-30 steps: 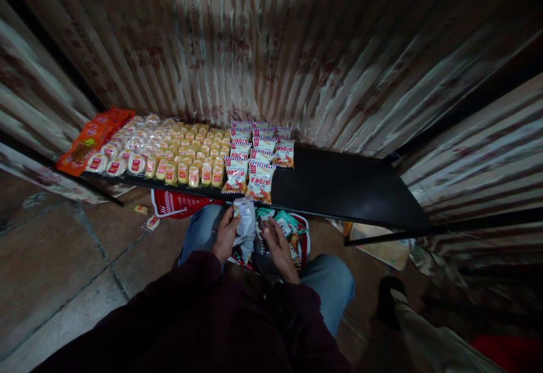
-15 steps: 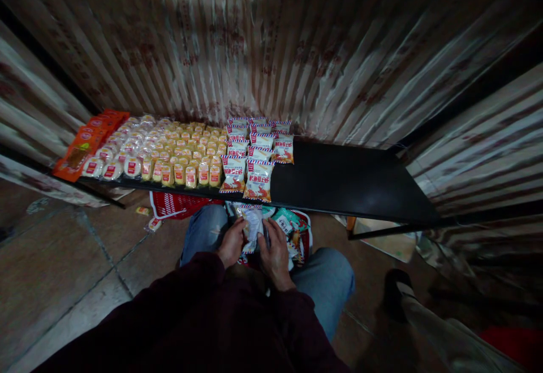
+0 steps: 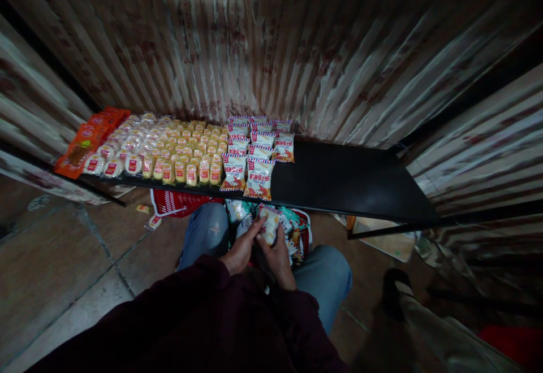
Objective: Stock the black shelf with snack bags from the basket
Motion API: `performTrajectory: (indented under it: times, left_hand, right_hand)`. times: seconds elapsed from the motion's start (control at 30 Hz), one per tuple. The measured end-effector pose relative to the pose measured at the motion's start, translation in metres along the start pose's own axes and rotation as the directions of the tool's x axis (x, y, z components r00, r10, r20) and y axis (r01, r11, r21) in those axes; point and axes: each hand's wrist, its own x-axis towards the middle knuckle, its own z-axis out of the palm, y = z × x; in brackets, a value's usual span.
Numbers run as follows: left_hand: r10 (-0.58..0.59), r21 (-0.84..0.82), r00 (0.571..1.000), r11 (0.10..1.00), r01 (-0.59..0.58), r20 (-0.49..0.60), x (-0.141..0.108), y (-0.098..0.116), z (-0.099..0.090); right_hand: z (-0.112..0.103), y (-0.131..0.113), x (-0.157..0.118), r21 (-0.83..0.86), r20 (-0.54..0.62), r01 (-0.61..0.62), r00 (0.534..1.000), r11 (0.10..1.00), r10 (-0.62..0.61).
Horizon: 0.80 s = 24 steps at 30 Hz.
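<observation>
Between my knees, a white snack bag [image 3: 271, 221] with a striped top edge is held in both hands. My right hand [image 3: 276, 253] is closed around its right side and lower part. My left hand [image 3: 242, 250] is closed on its left side, fingers lying along the front. Under it, a red basket [image 3: 309, 236] holds green snack bags [image 3: 238, 209] and others, partly hidden by my hands. Just ahead on the black shelf [image 3: 348, 183] stand several white-and-orange snack bags [image 3: 259, 178] in rows.
Left on the shelf are packed rows of yellow wrapped cakes [image 3: 186, 158], round white wrapped cakes [image 3: 113, 165] and orange packets [image 3: 80, 147]. Another red basket [image 3: 178, 202] sits beneath the shelf. Two small packets [image 3: 155, 222] lie on the floor. Another person's leg [image 3: 424, 316] is at right.
The snack bag in my hands has been turned so that its printed front now shows. My left hand has shifted right, closer to my right hand.
</observation>
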Motion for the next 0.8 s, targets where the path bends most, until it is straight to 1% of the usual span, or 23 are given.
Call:
performTrajectory:
  times: [0.07, 0.17, 0.23, 0.33, 0.47, 0.53, 0.67, 0.73, 0.8]
  left_hand:
    - [0.05, 0.114, 0.999, 0.992, -0.049, -0.002, 0.001, 0.0, -0.005]
    - [0.123, 0.221, 0.991, 0.969, -0.109, -0.049, 0.006, -0.001, -0.012]
    - [0.136, 0.222, 0.989, 0.968, -0.118, -0.066, 0.01, -0.003, -0.015]
    - [0.115, 0.215, 0.991, 0.971, -0.099, -0.063, 0.015, -0.007, -0.018]
    - [0.095, 0.232, 0.986, 0.971, -0.062, -0.134, 0.021, -0.01, -0.02]
    - [0.088, 0.235, 0.989, 0.97, -0.058, -0.121, 0.023, -0.009, -0.02]
    - [0.046, 0.261, 0.998, 0.965, -0.034, -0.04, 0.026, -0.005, -0.021]
    - [0.049, 0.276, 0.998, 0.961, -0.037, -0.038, 0.028, -0.004, -0.02]
    - [0.076, 0.266, 0.995, 0.963, -0.055, -0.07, 0.031, -0.005, -0.018]
  right_hand:
    - [-0.001, 0.001, 0.002, 0.028, -0.052, -0.024, 0.998, 0.999, 0.025]
    - [-0.007, -0.002, 0.005, 0.139, -0.037, -0.053, 0.998, 0.989, 0.059]
    - [-0.012, -0.005, 0.007, 0.22, -0.005, -0.07, 0.997, 0.973, 0.073]
    - [-0.016, -0.006, 0.007, 0.34, 0.032, -0.105, 0.994, 0.934, 0.1]
    - [-0.018, -0.001, 0.006, 0.476, 0.1, -0.173, 0.985, 0.863, 0.142]
    - [-0.02, 0.002, 0.007, 0.498, 0.134, -0.213, 0.977, 0.841, 0.168]
    - [-0.025, 0.008, 0.011, 0.47, 0.176, -0.279, 0.959, 0.838, 0.22]
    - [-0.028, 0.008, 0.012, 0.449, 0.162, -0.298, 0.954, 0.842, 0.251]
    - [-0.03, 0.006, 0.012, 0.449, 0.161, -0.307, 0.952, 0.839, 0.262]
